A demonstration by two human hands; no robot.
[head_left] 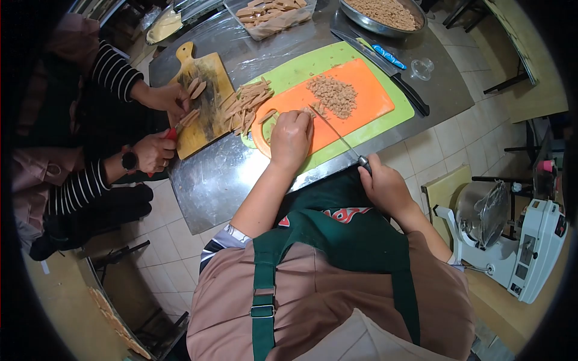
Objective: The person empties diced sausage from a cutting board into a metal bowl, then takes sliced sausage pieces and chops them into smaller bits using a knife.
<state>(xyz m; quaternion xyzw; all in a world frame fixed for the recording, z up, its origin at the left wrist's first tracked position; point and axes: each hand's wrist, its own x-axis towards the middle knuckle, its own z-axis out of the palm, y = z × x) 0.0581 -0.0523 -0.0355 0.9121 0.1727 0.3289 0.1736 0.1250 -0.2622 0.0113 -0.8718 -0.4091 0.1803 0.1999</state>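
My right hand point(380, 182) grips the dark handle of a knife point(335, 133), its blade reaching over the orange board point(373, 90). My left hand point(291, 139) is closed with fingers bent on that board, close to the blade tip, over brown strips that it mostly hides. Right of the blade tip lies a heap of small chopped brown pieces point(335, 96). The orange board rests on a larger green board point(304, 65). A pile of uncut brown strips point(247, 103) sits left of my left hand, across the green board's edge.
At left a co-worker's hands point(158, 150) hold brown strips and a red-handled tool over a wooden board point(208, 129). A large knife point(412, 96) lies at the green board's right edge. A tub of strips point(271, 27) and a metal bowl point(382, 15) stand at the back.
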